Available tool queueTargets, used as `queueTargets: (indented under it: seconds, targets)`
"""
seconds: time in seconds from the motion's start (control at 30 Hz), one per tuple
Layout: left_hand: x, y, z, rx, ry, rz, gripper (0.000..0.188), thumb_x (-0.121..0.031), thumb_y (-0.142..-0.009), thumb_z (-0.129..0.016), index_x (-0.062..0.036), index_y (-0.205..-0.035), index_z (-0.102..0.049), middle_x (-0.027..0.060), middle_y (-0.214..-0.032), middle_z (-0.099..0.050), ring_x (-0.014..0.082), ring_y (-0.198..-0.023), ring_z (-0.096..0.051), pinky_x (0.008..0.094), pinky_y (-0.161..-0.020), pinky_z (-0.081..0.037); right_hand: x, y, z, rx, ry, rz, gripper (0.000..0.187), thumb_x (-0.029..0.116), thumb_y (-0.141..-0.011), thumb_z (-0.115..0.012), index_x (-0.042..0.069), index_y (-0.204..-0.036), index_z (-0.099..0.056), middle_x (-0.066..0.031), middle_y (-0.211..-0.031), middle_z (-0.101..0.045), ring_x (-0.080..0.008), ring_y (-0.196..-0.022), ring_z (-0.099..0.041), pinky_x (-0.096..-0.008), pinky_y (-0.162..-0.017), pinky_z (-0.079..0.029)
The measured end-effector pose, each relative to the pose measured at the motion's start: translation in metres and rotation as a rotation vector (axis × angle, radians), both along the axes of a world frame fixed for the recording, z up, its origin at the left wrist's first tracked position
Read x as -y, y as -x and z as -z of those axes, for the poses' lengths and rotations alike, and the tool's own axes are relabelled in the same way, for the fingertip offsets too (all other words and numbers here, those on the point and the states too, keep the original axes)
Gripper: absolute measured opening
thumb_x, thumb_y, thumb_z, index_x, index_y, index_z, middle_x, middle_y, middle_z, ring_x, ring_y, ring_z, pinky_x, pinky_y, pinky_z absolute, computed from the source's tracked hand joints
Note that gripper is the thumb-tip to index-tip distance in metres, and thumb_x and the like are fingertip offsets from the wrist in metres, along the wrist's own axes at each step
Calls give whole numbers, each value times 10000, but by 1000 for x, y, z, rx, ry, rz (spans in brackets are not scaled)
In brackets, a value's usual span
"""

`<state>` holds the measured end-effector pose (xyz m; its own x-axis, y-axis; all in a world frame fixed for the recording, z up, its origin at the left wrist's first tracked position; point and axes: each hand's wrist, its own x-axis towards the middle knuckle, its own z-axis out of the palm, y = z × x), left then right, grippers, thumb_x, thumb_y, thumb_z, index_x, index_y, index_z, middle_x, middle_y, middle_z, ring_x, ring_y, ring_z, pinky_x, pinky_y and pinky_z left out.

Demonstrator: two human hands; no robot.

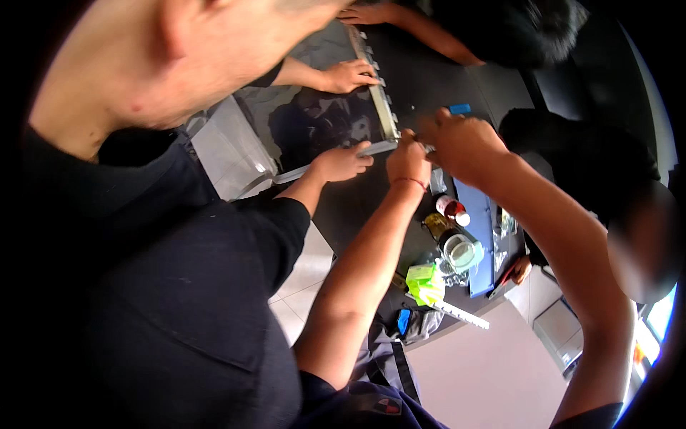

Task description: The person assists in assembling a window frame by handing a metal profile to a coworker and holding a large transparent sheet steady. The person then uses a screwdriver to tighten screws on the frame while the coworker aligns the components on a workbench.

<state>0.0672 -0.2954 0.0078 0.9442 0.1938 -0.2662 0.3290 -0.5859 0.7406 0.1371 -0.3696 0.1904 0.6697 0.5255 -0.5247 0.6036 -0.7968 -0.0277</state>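
Note:
A dark glossy panel in a grey metal frame lies on a black table. My left hand pinches the frame's near corner, fingers closed on it. My right hand sits just right of it, touching the same corner with curled fingers; what they grip is hidden. Another person's hand rests on the frame's near rail, to the left of my left hand.
Two more hands of other people hold the frame's far side. Near my arms on the table are a red-capped bottle, a jar, a blue strip, a yellow-green packet and a white ruler. A person in black crowds the left.

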Motion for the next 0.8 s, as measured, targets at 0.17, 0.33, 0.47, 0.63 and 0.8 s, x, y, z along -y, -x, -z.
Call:
queueTargets:
  seconds: [0.17,0.33,0.47,0.63,0.8]
  targets:
    - [21,-8,1,-32,129,-85,195,-233,-949,-525,-75,-1061,-500,208,-939,-692,429,-844,-665,517,-691,-530,15,-16,32,-223,70,-16,276,104,-822,-670,45,-1090,-638,-126,-1051,-694,-297,-869,-715,-356,-747,-585]
    - [9,-11,36,296,-135,9,178,-218,-947,-521,-59,-1022,-496,205,-872,-674,403,-783,-664,485,-657,-535,-14,9,1,51,-66,-212,321,98,-822,-656,71,-1142,-648,-101,-1089,-669,-294,-945,-702,-372,-741,-591]
    - [16,-10,14,229,112,-12,229,-252,-949,-517,-46,-1048,-503,209,-863,-668,405,-778,-661,489,-655,-534,2,-10,31,-25,126,-199,297,132,-876,-591,112,-1160,-676,-159,-1070,-653,-300,-960,-696,-377,-783,-590]
    - [18,-13,13,113,255,-109,283,-282,-950,-540,-44,-1099,-497,236,-972,-674,452,-878,-651,491,-702,-534,-14,-22,7,-198,199,142,285,171,-890,-578,93,-1145,-680,-151,-1064,-662,-306,-970,-694,-392,-795,-580]
    - [3,-5,27,236,-75,150,301,-235,-918,-554,-62,-1153,-476,215,-986,-670,422,-904,-655,477,-718,-547,-24,-14,8,-153,95,-166,261,123,-882,-586,52,-1125,-652,-202,-988,-704,-246,-910,-721,-396,-735,-588]
